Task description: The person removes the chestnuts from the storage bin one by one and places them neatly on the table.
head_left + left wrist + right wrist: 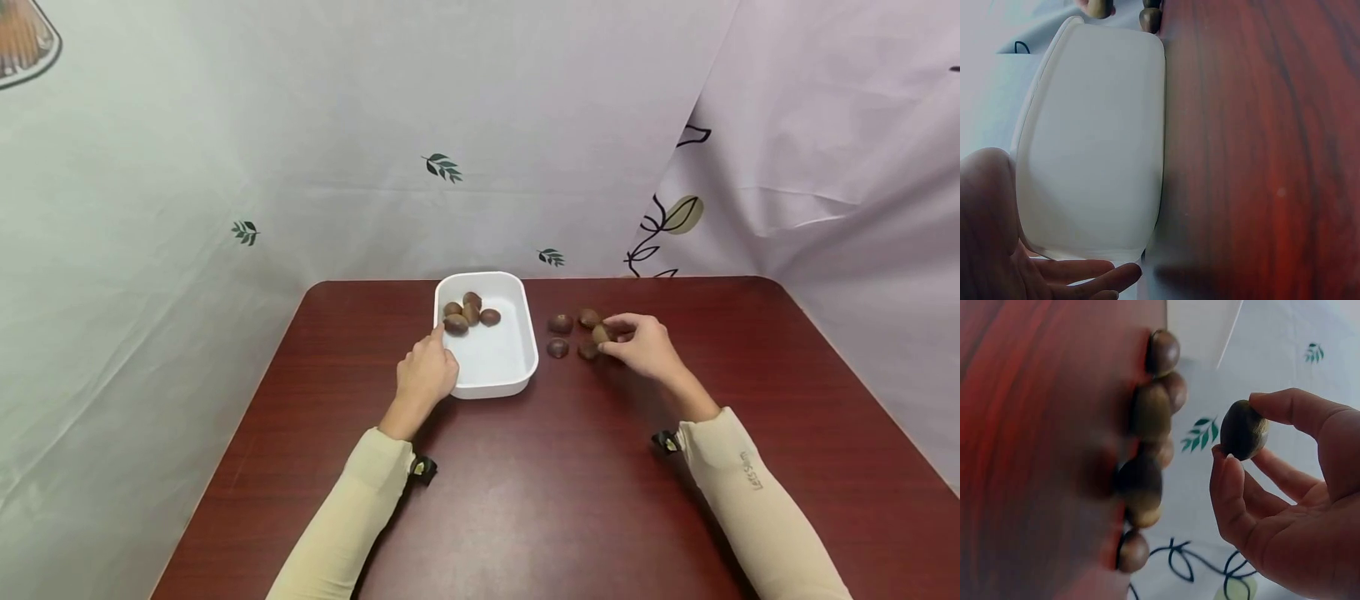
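A white plastic tray [491,362] stands on the table, and my left hand [426,372] grips its near left side. In the left wrist view the thumb lies along the rim and the fingers [1085,275] reach round the end wall. Several brown chestnuts [457,324] lie together in the tray's far left part. My right hand [643,343] pinches one chestnut [1244,430] between thumb and fingertips, raised off the table. Just under and left of that hand, several more chestnuts [560,323] sit in a loose group right of the tray.
The dark red wooden table [517,492] has rounded far corners. Pale fabric [337,167] with leaf prints hangs behind it and along both sides. A black wrist strap [423,470] shows at the left cuff and another strap [665,442] at the right.
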`<state>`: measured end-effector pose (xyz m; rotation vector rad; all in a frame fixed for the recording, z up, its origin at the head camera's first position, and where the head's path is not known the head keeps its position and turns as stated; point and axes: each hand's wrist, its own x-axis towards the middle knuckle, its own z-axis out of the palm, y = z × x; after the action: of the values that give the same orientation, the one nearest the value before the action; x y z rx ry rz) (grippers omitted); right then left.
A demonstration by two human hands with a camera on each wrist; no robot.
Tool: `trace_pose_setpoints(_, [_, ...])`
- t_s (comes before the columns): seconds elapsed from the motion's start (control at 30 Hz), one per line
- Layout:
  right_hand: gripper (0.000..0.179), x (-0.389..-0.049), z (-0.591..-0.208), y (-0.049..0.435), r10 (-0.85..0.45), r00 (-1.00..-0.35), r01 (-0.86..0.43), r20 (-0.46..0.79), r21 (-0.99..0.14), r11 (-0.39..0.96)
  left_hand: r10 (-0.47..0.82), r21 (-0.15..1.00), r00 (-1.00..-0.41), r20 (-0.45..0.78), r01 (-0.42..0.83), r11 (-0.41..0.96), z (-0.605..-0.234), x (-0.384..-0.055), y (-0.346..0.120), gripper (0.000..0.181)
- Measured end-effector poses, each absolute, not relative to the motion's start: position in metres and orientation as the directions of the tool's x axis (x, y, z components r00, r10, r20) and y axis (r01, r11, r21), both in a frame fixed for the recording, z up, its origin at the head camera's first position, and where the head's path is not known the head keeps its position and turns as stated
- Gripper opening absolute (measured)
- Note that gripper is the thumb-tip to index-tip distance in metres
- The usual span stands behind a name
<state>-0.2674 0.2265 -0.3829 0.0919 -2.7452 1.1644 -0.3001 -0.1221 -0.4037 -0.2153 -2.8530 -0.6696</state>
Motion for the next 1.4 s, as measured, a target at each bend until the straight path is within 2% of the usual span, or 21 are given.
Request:
trace_pose_setpoints(0.63, [0.041,-0.256,-0.397,0.277,0.164,-0.977,0.030,0.138,-0.671,0.741,0.087,0.435,-0.964,0.250,0.192,0.880,-0.404,-0.302,-0.127,0.055])
trace_pose_setpoints(0.93, [0.044,-0.256,-0.402,0.283,0.148,-0.987,0.072,0.064,-0.644,0.761,0.090,0.438,-0.969,0.231,0.186,0.879,-0.404,-0.301,-0.128,0.055])
trace_pose_setpoints(1.4, [0.046,-0.261,-0.406,0.279,0.137,-0.990,0.096,0.017,-0.626,0.774,0.104,0.442,-0.971,0.217,0.192,0.876,-0.405,-0.301,-0.123,0.056])
